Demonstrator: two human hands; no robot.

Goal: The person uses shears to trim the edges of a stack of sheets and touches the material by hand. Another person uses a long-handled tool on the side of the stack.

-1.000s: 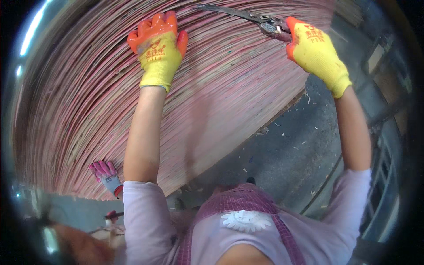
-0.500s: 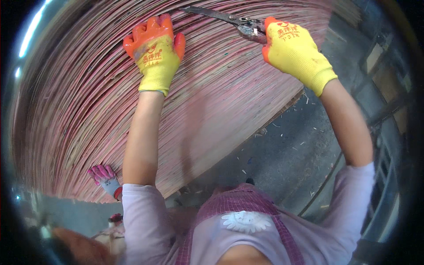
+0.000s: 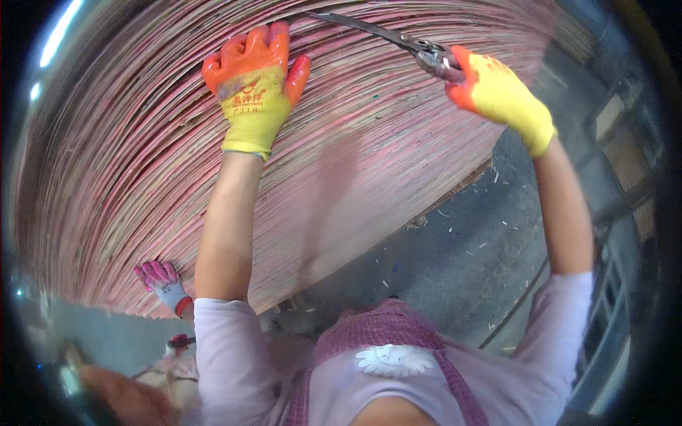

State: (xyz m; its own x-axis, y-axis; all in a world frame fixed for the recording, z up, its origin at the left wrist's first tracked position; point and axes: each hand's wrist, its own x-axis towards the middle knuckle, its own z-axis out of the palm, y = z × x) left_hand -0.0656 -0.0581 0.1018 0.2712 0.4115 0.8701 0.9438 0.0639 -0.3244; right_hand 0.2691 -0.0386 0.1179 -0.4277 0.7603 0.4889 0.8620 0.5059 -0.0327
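Observation:
A tall stack of thin sheets [image 3: 341, 192], its layered edges pink and tan, fills much of the view. My left hand [image 3: 252, 85], in a yellow glove with orange fingertips, rests on these edges with the thumb apart and the fingers slightly bent. In a matching glove, my right hand [image 3: 501, 96] is closed round the handle of a long, narrow dark-metal blade tool [image 3: 383, 34] with bolted fittings. Its blade points left across the upper part of the stack, above my left hand; whether it touches the sheets I cannot tell.
At lower left, another person's gloved hand [image 3: 162, 280], grey with pink fingers, touches the stack. Small pale scraps lie on the grey floor [image 3: 455, 241] beyond the stack's lower edge. A metal frame [image 3: 611, 305] and boards [image 3: 629, 160] stand at the right.
My right hand and the blade tool have shifted right and a little down. My left hand stays on the stack, slightly further right in view. The other person's hand has barely moved.

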